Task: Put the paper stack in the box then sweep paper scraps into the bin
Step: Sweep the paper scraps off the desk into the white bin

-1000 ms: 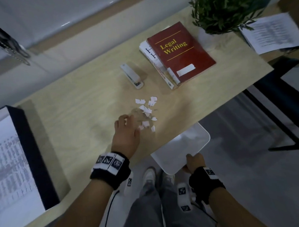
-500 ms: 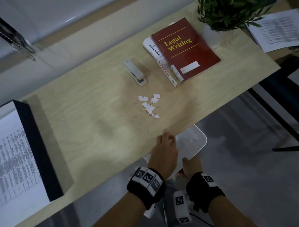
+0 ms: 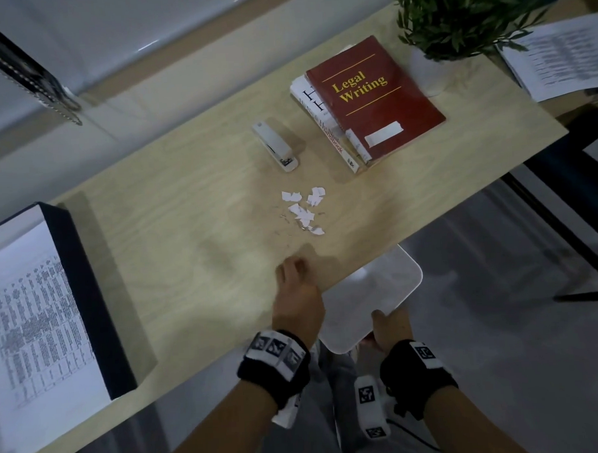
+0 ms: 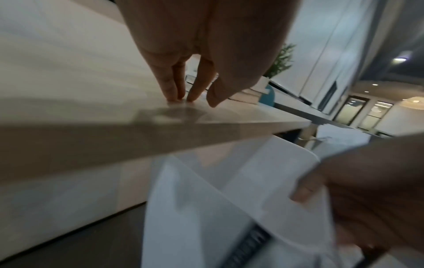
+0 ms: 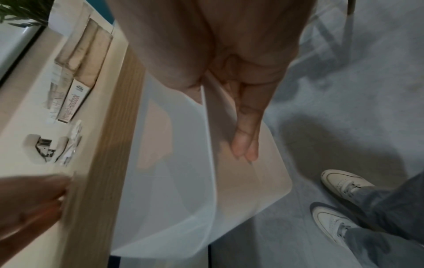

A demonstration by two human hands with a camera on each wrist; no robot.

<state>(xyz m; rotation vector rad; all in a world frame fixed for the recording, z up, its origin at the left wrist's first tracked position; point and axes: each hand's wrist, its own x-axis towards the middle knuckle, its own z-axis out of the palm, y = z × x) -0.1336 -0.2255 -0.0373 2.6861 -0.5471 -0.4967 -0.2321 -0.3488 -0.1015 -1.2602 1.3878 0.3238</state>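
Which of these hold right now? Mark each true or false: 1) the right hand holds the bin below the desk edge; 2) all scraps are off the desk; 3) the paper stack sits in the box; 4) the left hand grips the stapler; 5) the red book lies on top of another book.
1) True: the right hand grips the rim of the bin, held under the edge of the desk.
2) False: scraps lie on the desk.
3) True: the paper stack lies in the box.
4) False: the left hand touches the desk near its edge; the stapler lies apart.
5) True: the red book lies on a white book.
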